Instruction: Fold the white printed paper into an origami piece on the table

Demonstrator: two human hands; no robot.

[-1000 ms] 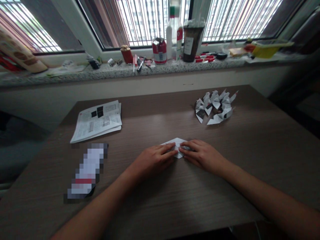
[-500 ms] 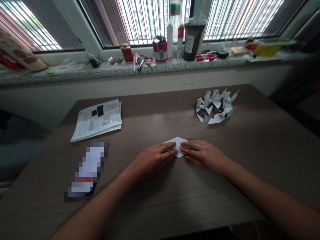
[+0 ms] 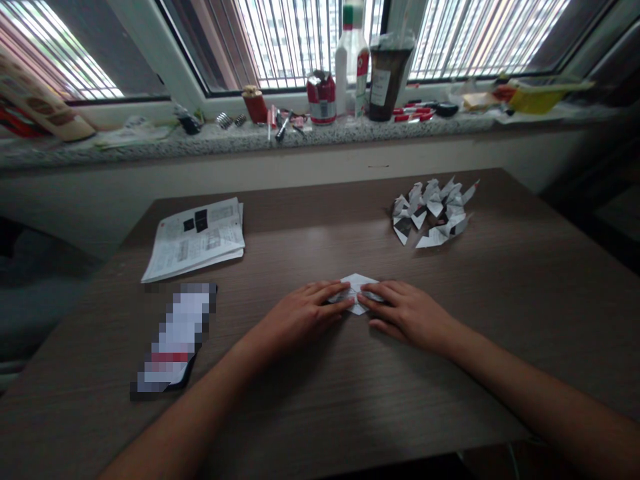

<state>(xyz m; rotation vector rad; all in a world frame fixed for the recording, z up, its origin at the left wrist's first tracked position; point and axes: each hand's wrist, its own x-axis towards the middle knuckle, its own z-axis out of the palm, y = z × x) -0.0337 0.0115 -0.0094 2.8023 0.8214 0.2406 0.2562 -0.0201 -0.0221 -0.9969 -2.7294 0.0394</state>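
A small folded sheet of white paper [image 3: 356, 280] lies flat on the brown table in front of me. From the left, my left hand [image 3: 311, 308] rests its stretched fingers on the paper's left part. Opposite it, my right hand [image 3: 405, 308] lays its spread fingers on the right part, with the fingertips of both hands almost meeting at the middle. Both palms face down, and the fingers cover the paper's side corners. Its upper and lower points show between the hands.
Several folded paper pieces [image 3: 435, 210] stand in a ring at the back right. A stack of printed sheets [image 3: 200, 237] lies back left, with a phone [image 3: 175, 340] nearer me. The windowsill [image 3: 230, 141] carries a can [image 3: 321, 100], a bottle [image 3: 345, 73] and a lidded cup [image 3: 387, 83].
Both hands stay on the paper with only slight shifts of the fingers. A little more of the paper's right side shows between my right fingers.
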